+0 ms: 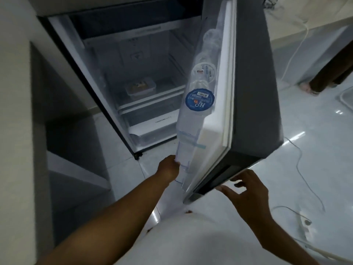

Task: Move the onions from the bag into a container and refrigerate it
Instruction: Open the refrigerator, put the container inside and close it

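Fridge door [248,83] open, mid-frame. Container [140,87] sits on the shelf [152,98], center. Left hand [169,169] grip clamped on the door's inner rack; right hand [246,190] fingers apart at door edge. Likely closing: swing gently, keep fingers clear of seal.

The fingers of the left hand [169,169] were hidden behind the clear door shelf [184,159], so its grip could not be judged. The contents of the lidded container [140,87] on the fridge shelf were too blurred to name. Bottles [199,100] in the door rack overlapped one another, and only the nearest blue label read clearly. The fridge door [254,73] was cut off by the top edge. A person's foot [307,88] showed at the right, the rest hidden behind the dark furniture.
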